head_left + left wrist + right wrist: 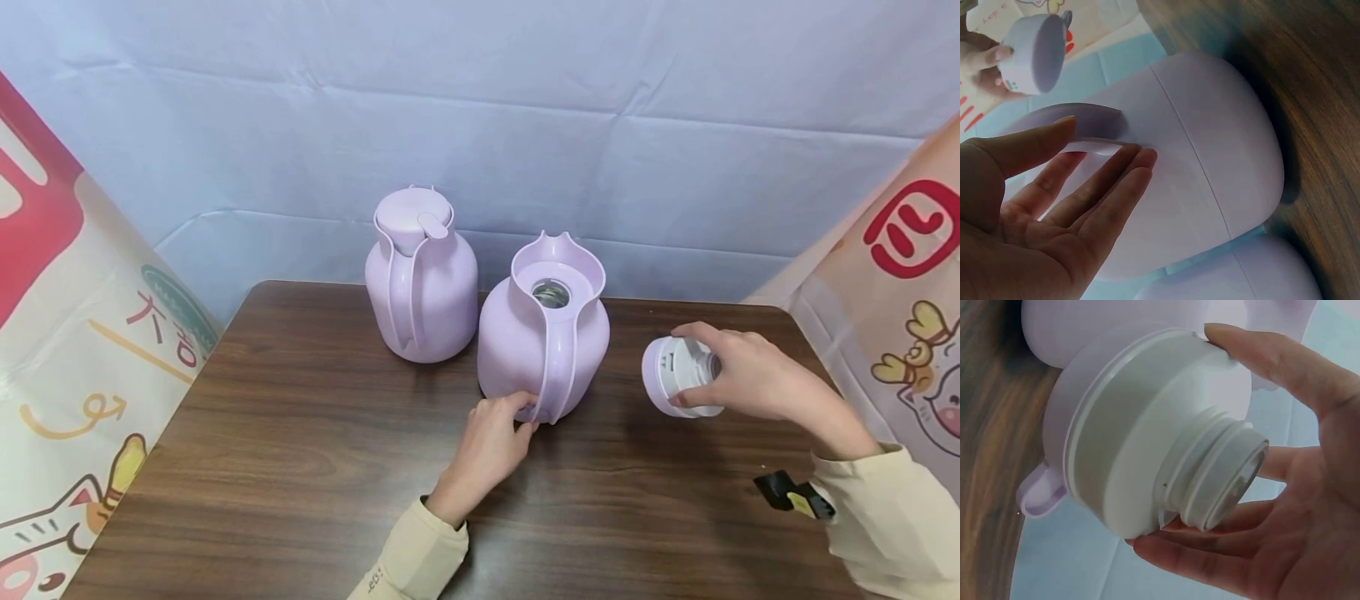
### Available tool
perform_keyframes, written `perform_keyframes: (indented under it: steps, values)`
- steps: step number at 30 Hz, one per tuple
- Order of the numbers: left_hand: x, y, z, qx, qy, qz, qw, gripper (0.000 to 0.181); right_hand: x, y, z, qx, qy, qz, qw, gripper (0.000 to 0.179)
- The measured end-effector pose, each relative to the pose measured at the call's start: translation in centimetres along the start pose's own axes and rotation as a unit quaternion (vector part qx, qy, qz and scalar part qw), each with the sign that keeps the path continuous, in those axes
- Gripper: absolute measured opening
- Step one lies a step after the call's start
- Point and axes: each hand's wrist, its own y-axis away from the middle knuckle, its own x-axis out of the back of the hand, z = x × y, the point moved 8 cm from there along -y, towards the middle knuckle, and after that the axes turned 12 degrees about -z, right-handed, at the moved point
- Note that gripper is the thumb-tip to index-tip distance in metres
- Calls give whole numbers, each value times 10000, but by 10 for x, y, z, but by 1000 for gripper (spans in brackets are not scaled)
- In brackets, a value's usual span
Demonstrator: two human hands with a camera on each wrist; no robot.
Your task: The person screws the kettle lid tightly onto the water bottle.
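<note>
Two lilac vacuum jugs stand side by side on the table. The left jug (pixel 423 292) has its lid on; the right jug (pixel 517 342) has an uncovered neck, showing its shiny round mouth. At the foot of the right jug's handle (pixel 558 358), my left hand (pixel 491 442) touches with its fingertips, the fingers fairly straight in the left wrist view. Off to the right, my right hand (pixel 757 375) grips a jug lid (pixel 1141 431) between thumb and fingers. The lid is tilted on its side, its white threaded stopper (pixel 1222 475) towards the palm and its lilac top facing the jug.
A dark wood-grain table (pixel 322 475) lies beneath everything. Behind it hangs a pale blue cloth (pixel 480 125), with printed banners (pixel 907 317) at both sides. A small black strap (pixel 787 492) with a yellow tag shows beside the right sleeve.
</note>
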Motion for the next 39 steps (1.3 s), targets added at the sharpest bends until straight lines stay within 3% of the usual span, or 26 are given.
perform_keyframes:
  steps: [11, 39]
  values:
    - [0, 0, 1, -4, -72, 4, 10000, 22, 27, 3, -13, 94, 154, 343, 9992, 77]
    - [0, 0, 2, 6, -40, -24, 10000, 20, 80, -3, -34, 88, 81, 520, 9986, 76]
